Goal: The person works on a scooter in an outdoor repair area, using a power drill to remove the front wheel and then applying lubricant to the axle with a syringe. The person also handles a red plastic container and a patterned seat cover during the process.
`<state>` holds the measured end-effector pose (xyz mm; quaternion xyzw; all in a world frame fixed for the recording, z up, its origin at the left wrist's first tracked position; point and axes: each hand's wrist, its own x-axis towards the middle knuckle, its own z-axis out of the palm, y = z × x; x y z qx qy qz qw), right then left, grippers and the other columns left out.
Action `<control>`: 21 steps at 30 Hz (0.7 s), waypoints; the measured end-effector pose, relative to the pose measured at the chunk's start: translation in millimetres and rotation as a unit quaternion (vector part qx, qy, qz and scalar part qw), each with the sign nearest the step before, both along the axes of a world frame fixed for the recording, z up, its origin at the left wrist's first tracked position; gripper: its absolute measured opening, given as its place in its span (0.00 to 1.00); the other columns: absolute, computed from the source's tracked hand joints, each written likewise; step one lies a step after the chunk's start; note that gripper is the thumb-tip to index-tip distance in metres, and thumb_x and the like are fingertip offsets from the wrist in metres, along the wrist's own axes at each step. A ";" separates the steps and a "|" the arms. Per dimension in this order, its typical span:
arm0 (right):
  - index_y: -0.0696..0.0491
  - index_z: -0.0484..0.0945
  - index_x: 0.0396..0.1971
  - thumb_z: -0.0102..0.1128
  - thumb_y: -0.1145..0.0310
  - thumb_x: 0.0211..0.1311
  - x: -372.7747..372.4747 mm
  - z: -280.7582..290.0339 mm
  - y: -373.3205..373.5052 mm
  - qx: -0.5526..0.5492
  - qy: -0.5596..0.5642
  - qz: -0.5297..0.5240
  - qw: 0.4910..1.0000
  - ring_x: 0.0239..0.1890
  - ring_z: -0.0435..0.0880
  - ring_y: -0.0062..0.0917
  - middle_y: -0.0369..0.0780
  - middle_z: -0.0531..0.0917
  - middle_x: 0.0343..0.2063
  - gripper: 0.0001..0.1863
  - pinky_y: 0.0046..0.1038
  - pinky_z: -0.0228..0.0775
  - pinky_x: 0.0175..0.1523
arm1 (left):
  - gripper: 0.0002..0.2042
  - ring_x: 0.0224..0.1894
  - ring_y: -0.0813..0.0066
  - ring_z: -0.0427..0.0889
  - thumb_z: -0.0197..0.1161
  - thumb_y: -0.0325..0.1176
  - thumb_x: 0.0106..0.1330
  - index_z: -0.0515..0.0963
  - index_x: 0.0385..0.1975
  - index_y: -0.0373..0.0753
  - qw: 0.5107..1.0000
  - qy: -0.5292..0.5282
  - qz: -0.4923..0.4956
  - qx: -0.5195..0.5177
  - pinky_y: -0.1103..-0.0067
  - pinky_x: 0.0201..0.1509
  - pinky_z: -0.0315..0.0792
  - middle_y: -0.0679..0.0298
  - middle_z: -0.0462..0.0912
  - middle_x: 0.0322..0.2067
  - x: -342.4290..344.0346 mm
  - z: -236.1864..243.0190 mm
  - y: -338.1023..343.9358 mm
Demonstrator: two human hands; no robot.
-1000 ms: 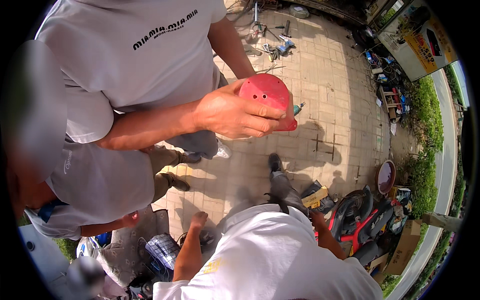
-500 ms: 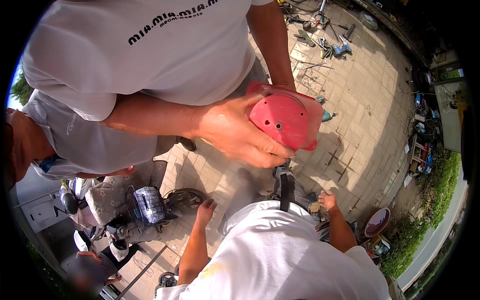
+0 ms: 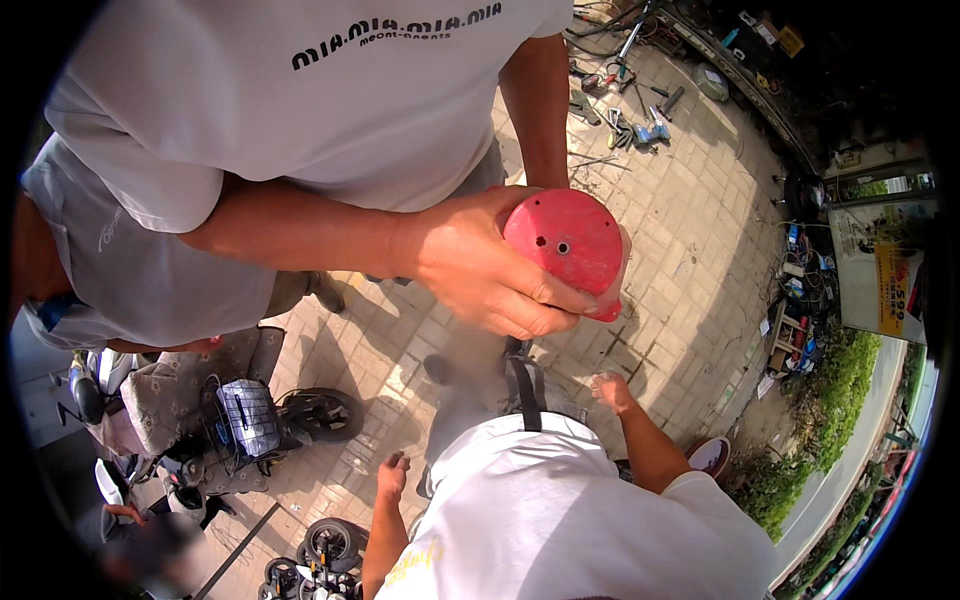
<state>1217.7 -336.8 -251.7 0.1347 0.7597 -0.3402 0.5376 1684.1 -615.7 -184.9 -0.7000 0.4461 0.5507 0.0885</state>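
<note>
My left hand [image 3: 393,472] hangs empty beside my white shirt, its fingers curled. My right hand [image 3: 610,390] is held out on the other side, open and empty over the paving. Facing me, a person in a pale T-shirt [image 3: 320,120] grips a red round housing [image 3: 575,225] with both hands, the nearer hand [image 3: 480,270] curled around its lower left side. Its top has several small holes. Neither of my hands touches the housing.
Scattered tools [image 3: 640,125] lie on the paving beyond. A scooter [image 3: 170,410] with a basket and small wheels [image 3: 330,545] stand at lower left, near another person [image 3: 150,550]. Another bystander [image 3: 150,280] stands at left; clutter [image 3: 795,290] and a hedge [image 3: 840,420] line the right.
The view has shifted, with the red housing now lower and further right in it. My right hand has come up from low beside my body and moved outward.
</note>
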 end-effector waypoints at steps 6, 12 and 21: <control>0.56 0.75 0.41 0.56 0.57 0.59 4.4 -16.1 10.5 -0.057 0.005 -0.005 0.998 0.28 0.79 0.25 0.39 0.80 0.30 0.18 0.31 0.69 0.32 | 0.22 0.46 0.66 0.78 0.59 0.35 0.61 0.71 0.52 0.26 0.999 0.033 -0.024 -0.030 0.75 0.52 0.70 0.49 0.78 0.47 -25.2 15.2 -23.5; 0.55 0.75 0.41 0.55 0.57 0.61 -5.9 -21.8 13.0 -0.040 0.026 0.024 0.999 0.28 0.78 0.23 0.37 0.80 0.29 0.17 0.28 0.69 0.31 | 0.16 0.38 0.74 0.78 0.55 0.35 0.62 0.76 0.46 0.35 0.984 0.081 -0.078 -0.135 0.77 0.40 0.68 0.62 0.80 0.35 -42.2 20.3 -28.8; 0.54 0.75 0.42 0.55 0.57 0.62 0.3 -1.6 -20.3 -0.008 0.042 -0.020 0.999 0.31 0.77 0.23 0.37 0.80 0.34 0.17 0.28 0.71 0.35 | 0.18 0.35 0.80 0.79 0.59 0.36 0.63 0.72 0.51 0.36 0.998 0.054 -0.010 -0.034 0.85 0.32 0.65 0.67 0.81 0.36 -2.0 8.6 -47.9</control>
